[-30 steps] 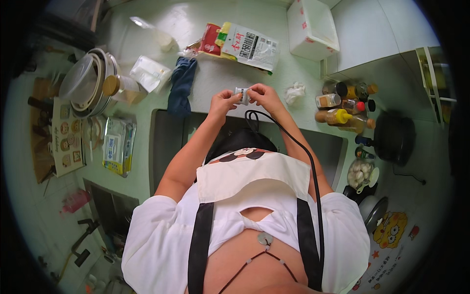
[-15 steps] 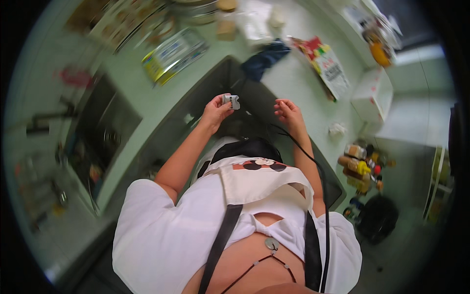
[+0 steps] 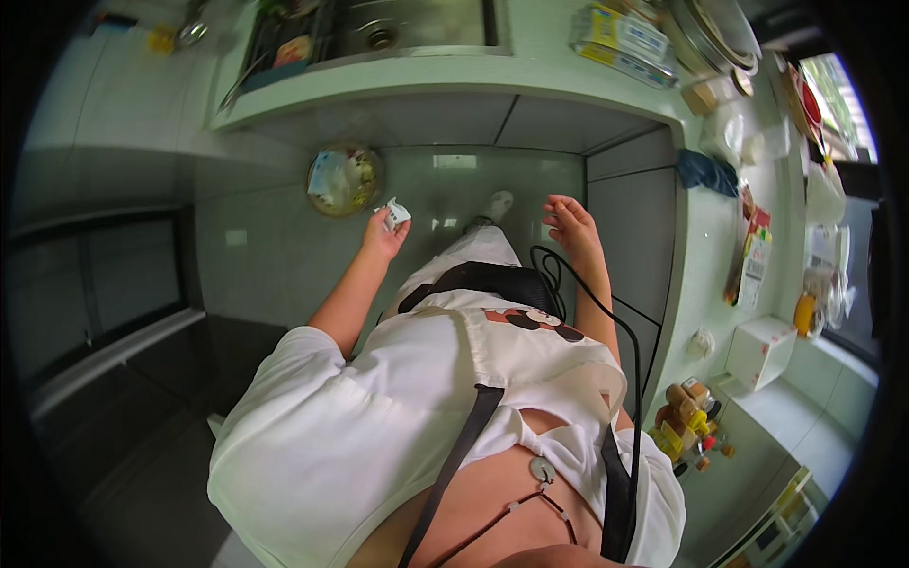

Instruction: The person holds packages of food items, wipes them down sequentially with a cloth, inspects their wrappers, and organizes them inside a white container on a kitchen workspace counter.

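My left hand point(image 3: 383, 239) is closed on a small white packet point(image 3: 396, 214), its edges bent and crumpled. Past that hand, down on the floor, stands a round bin point(image 3: 365, 201) with scraps and a light blue wrapper point(image 3: 325, 176) inside. My right hand point(image 3: 574, 225) hangs in the air with nothing in it, its fingers slightly bent and apart. A black cable point(image 3: 625, 331) runs close by my right forearm.
Ahead is a counter point(image 3: 398, 78) with a sink point(image 3: 417, 43). Along my right another counter point(image 3: 691, 256) carries a dark blue cloth point(image 3: 707, 173), a red and white food bag point(image 3: 755, 260), a white box point(image 3: 760, 351) and several bottles point(image 3: 684, 412). A dark cabinet point(image 3: 95, 284) stands left.
I have turned left, away from the right counter, so the bin and floor now show ahead of me. The packet stays in my left hand, and my right hand remains unfilled.
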### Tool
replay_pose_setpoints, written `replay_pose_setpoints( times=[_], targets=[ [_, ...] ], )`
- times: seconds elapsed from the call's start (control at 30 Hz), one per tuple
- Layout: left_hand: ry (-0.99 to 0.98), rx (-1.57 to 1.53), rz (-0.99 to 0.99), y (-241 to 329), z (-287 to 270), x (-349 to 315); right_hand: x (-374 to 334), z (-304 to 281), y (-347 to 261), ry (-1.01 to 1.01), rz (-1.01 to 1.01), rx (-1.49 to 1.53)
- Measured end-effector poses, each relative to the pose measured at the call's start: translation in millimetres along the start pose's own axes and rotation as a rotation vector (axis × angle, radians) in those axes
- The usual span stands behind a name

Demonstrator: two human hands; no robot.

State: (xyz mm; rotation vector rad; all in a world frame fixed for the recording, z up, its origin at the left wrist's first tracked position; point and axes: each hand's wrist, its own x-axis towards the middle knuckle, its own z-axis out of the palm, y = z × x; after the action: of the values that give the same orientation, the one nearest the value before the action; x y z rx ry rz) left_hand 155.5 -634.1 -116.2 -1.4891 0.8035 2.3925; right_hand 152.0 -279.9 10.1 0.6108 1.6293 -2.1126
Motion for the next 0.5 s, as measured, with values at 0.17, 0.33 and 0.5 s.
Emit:
replay_pose_setpoints(
  times=[0.17, 0.33, 0.5],
  targets=[
    [0.095, -0.084, -0.017, 14.4, -22.7, -10.9, -12.4, 54.3, 5.2, -0.185, 0.051, -0.233],
    [0.049, -0.078, -0.07, 22.6, -19.1, 4.6, -28.6, 73.8, 16.5, -0.07, 0.026, -0.213],
    [0.073, -0.192, -0.07, 50.4, -41.7, 17.6, -41.8, 100.0, 45.1, 0.043, 0.025, -0.082]
  ],
)
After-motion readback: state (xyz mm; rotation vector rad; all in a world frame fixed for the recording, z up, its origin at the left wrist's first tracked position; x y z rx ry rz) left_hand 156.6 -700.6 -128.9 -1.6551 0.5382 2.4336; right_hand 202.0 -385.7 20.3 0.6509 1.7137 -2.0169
